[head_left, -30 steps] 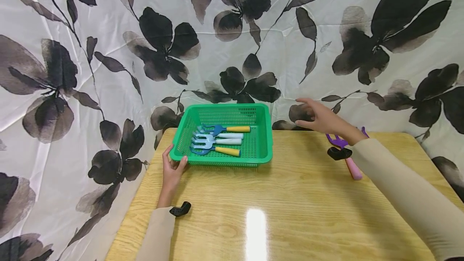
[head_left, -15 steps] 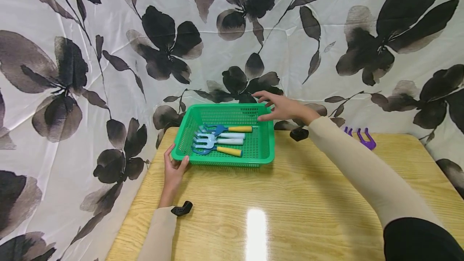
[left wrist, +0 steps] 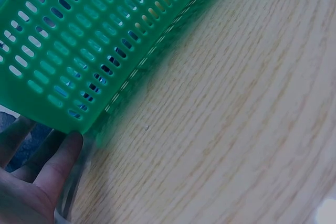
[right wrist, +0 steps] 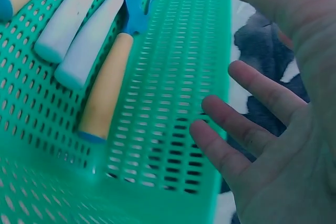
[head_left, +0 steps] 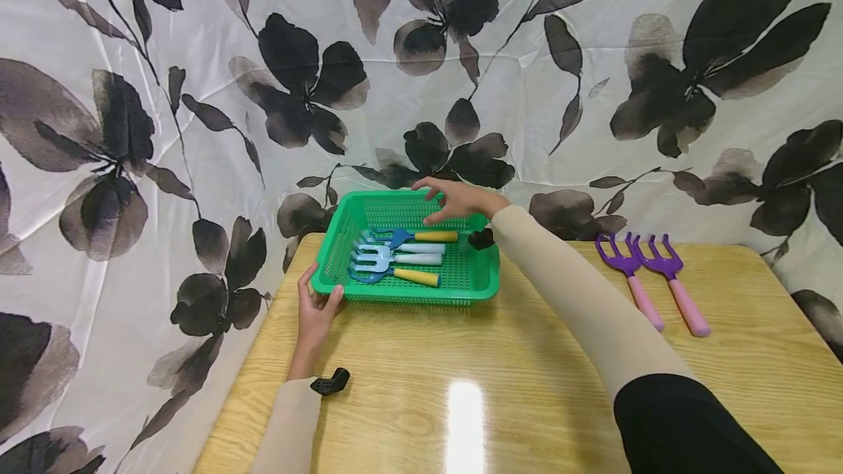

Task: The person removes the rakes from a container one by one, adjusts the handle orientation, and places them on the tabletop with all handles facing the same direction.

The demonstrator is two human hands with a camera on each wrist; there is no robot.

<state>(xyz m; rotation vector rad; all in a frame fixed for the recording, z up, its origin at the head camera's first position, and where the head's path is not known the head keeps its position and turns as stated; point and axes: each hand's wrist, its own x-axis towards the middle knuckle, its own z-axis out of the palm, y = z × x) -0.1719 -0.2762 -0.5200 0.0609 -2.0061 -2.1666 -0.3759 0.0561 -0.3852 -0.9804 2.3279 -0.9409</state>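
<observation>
From the head, the right hand (head_left: 461, 200) has moved left to sit over the back of the green basket (head_left: 489, 285), so the four forks (head_left: 421, 259) inside are now near it, and two purple forks (head_left: 665, 265) on the table (head_left: 382, 386) show whole. In the left wrist view, the left hand holds the basket's near left corner. In the right wrist view, the right fingers are spread wide, holding nothing.
</observation>
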